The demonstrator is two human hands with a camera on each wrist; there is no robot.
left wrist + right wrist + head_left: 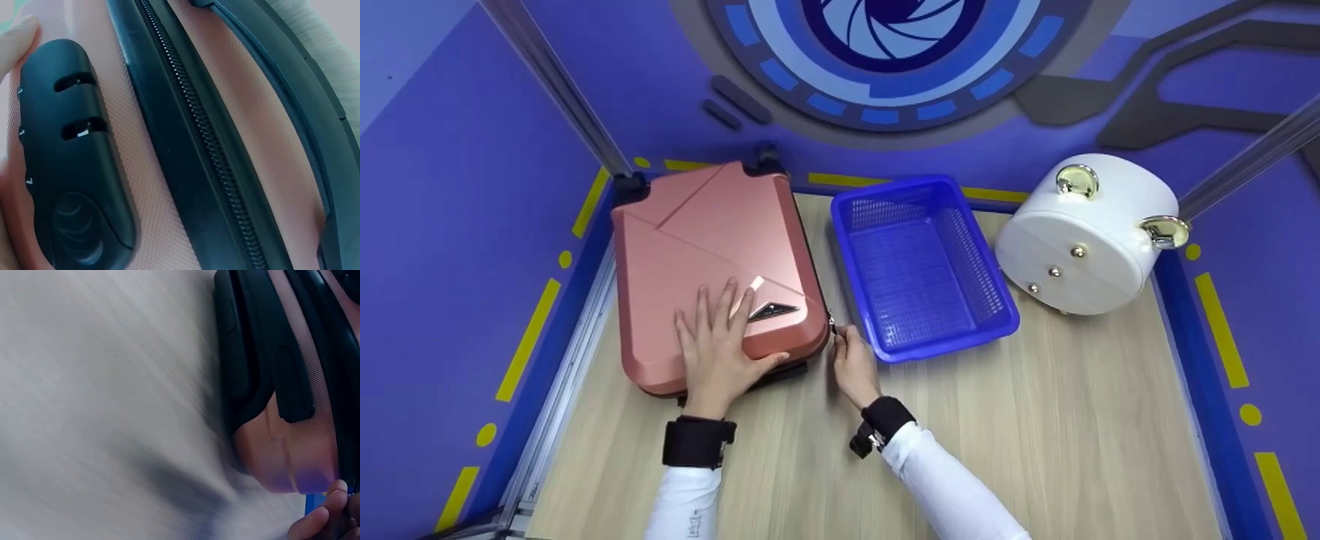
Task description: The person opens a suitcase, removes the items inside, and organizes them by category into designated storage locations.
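A rose-pink hard-shell suitcase [712, 225] lies flat at the left in the head view. My left hand [716, 349] rests on its lid near the front edge, fingers spread beside a dark badge [774, 310]. At the suitcase's front right corner my right hand [855, 365] pinches a small zipper pull [832, 322]; the fingertips partly hide it. The left wrist view shows a black combination lock [79, 152], the closed zipper [197, 112] and a black handle [298, 107] on the suitcase's front side. Fingertips [336, 495] touch the corner in the right wrist view.
Just right of the suitcase stands a blue plastic basket [1005, 321]. A white round bag [1080, 240] with gold rings and studs lies at the back right. Purple walls [472, 187] enclose the wooden table [1035, 435] at the left, back and right.
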